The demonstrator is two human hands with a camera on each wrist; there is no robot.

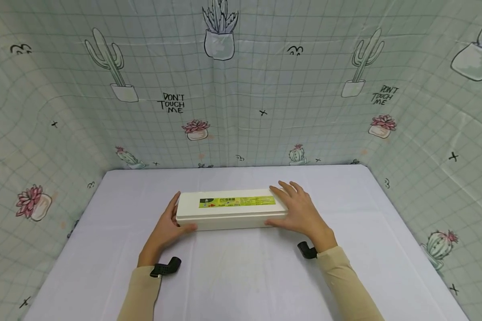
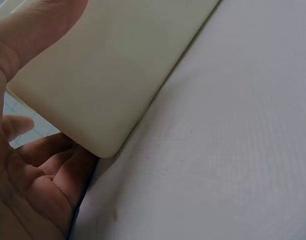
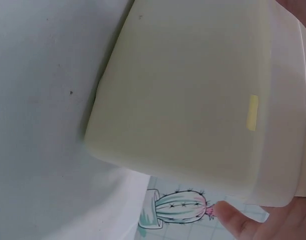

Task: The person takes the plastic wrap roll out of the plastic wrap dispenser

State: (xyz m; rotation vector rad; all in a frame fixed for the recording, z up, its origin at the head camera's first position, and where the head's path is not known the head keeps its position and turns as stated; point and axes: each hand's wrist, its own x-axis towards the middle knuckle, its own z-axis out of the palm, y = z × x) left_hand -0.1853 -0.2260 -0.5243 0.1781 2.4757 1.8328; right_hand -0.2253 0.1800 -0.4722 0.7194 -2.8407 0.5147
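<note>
A long white lidded box (image 1: 229,218) with a yellow-green label (image 1: 237,201) lies crosswise on the white-covered table. My left hand (image 1: 170,229) holds its left end, thumb along the front side and fingers round the end. The left wrist view shows that thumb (image 2: 38,30) over the box's side (image 2: 108,85), with curled fingers near the bottom corner. At the opposite end, my right hand (image 1: 297,209) grips the box, thumb at the front and fingers spread across the lid. A small yellow mark (image 3: 252,113) shows on the box's side in the right wrist view.
The white tablecloth (image 1: 233,276) spreads around the box. Grid-patterned curtains (image 1: 249,80) with cactus prints hang behind the table and on both sides. Each wrist wears a black camera mount, one on the left (image 1: 166,267) and one on the right (image 1: 307,250).
</note>
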